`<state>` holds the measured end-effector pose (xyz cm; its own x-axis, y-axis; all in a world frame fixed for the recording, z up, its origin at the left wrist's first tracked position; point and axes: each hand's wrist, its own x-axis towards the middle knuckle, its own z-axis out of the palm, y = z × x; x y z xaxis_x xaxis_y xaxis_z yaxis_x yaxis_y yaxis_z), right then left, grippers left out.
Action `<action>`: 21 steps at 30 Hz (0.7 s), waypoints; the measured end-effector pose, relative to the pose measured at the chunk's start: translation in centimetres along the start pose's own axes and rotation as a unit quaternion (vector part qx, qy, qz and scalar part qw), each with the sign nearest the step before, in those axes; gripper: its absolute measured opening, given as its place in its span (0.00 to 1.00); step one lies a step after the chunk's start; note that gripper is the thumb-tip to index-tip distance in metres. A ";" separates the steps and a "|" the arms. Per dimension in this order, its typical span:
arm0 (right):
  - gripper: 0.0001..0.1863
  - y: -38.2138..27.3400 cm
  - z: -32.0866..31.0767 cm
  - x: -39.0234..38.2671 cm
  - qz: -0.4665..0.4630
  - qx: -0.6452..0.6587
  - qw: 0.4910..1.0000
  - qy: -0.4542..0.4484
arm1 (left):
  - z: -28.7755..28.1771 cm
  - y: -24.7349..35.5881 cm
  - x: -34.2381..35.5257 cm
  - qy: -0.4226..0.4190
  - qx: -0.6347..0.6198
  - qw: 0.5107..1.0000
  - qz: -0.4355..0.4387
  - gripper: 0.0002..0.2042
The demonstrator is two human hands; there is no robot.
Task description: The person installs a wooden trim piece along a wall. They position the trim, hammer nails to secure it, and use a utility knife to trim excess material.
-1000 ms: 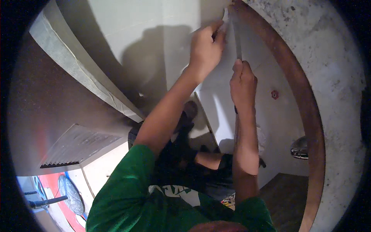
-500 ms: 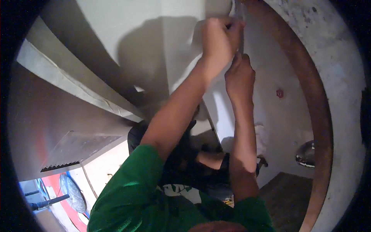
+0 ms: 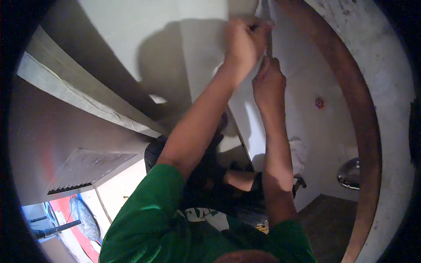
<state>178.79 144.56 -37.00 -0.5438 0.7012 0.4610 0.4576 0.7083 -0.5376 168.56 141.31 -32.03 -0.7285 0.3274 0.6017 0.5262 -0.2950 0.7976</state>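
Both of my arms reach up to a white wall (image 3: 197, 52) beside a brown door frame (image 3: 357, 127). A thin pale strip (image 3: 268, 19) runs upright along the wall's edge. My left hand (image 3: 245, 41) is curled into a fist around the strip's upper part. Just below it, my right hand (image 3: 267, 81) pinches the same strip between its raised fingertips. The two hands nearly touch. The strip between and under the hands is hidden. Green sleeves (image 3: 153, 219) cover my upper arms.
A rough grey wall (image 3: 390, 79) lies beyond the frame. On the white wall sit a small red knob (image 3: 319, 103) and a round metal fixture (image 3: 351, 173). A pale beam (image 3: 83, 103) and a vent grille (image 3: 87, 168) are at left. Dark floor (image 3: 333, 219) shows below.
My left hand has shifted right onto the strip and closed into a fist. My right hand has risen until it sits just under the left.
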 end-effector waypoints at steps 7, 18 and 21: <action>0.16 -2.4 -3.4 -2.0 0.031 0.032 0.998 -0.042 | -1.1 1.5 -1.3 -0.036 -0.006 0.997 -0.072 0.12; 0.16 0.0 -2.3 -1.2 0.001 0.023 1.000 -0.011 | -0.4 0.9 -1.1 -0.006 0.035 0.999 -0.006 0.10; 0.16 0.2 -1.0 -1.6 0.004 0.022 1.000 -0.012 | -0.5 -0.5 -1.5 -0.013 0.048 0.998 -0.033 0.10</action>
<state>180.43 143.62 -37.15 -0.5564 0.7047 0.4403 0.4309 0.6977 -0.5723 169.13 140.55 -33.37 -0.7520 0.3672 0.5474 0.5179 -0.1847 0.8353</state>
